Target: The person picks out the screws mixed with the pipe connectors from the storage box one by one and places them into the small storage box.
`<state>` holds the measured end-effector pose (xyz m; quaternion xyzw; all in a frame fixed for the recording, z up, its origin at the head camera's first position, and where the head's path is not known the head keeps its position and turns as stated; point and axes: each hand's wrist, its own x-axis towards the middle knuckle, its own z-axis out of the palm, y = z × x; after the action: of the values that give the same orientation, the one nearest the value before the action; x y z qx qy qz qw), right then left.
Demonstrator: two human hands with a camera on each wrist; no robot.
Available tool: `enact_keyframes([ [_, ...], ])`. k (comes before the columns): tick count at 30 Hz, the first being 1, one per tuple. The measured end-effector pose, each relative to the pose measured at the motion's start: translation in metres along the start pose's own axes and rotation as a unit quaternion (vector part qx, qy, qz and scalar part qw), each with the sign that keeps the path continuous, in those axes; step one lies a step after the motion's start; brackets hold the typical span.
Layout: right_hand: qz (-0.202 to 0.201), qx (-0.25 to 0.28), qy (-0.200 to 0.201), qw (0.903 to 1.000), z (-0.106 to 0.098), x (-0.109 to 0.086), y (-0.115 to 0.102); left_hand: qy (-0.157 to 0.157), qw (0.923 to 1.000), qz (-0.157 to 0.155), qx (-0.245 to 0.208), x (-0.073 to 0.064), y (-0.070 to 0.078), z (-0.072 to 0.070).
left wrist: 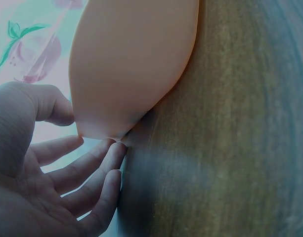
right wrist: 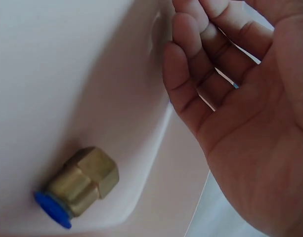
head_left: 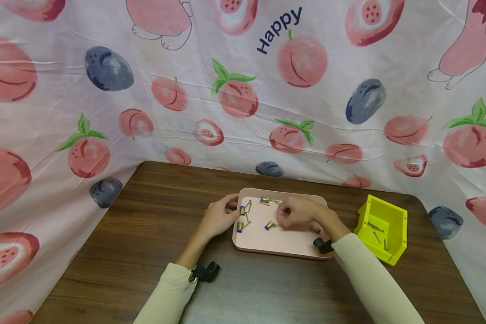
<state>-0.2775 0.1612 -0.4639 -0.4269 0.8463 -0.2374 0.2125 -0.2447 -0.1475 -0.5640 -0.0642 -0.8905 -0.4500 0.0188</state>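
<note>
My left hand (head_left: 220, 217) is at the left end of a pink tray (head_left: 267, 243). In the left wrist view the thumb bends to the rim and the fingertips (left wrist: 116, 148) meet the tray's outer wall low down. Over the tray's middle is my right hand (head_left: 297, 211), its fingers curled downward. Its thumb and index tips are hidden, so I cannot tell what they hold. Brass fittings with blue collars lie around it, one (head_left: 270, 225) just left of the hand and another (right wrist: 84, 182) under the wrist. Thin screws (head_left: 248, 216) lie beside the fittings at the left.
A yellow bin (head_left: 402, 229) stands right of the tray, with several screws (head_left: 375, 227) inside. The brown wooden table (head_left: 146, 216) runs back to a fruit-printed cloth (head_left: 243, 148). Black wrist cameras (head_left: 206, 272) sit on both forearms, the right one close over the tray's front right corner.
</note>
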Motion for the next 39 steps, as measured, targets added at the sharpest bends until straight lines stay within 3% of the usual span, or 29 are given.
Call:
enact_keyframes([
  [6,0.005,-0.033,0.046,0.9984,-0.004,-0.011,0.001,0.002,1.0000,0.001,0.002,0.000,0.000,0.000],
  [11,0.012,-0.027,0.078,0.9965,-0.006,-0.021,0.002,0.001,1.0000,-0.001,-0.001,-0.001,0.002,0.000],
  [17,-0.016,-0.017,0.114,0.9932,-0.008,-0.029,0.002,-0.002,1.0000,0.004,-0.003,-0.002,0.003,-0.001],
  [27,-0.029,-0.020,0.145,0.9888,-0.015,-0.045,0.007,-0.002,1.0000,0.001,-0.005,-0.002,0.003,-0.001],
  [39,0.018,-0.029,0.162,0.9862,-0.031,-0.077,0.013,0.000,1.0000,0.001,-0.005,-0.001,0.002,0.000],
])
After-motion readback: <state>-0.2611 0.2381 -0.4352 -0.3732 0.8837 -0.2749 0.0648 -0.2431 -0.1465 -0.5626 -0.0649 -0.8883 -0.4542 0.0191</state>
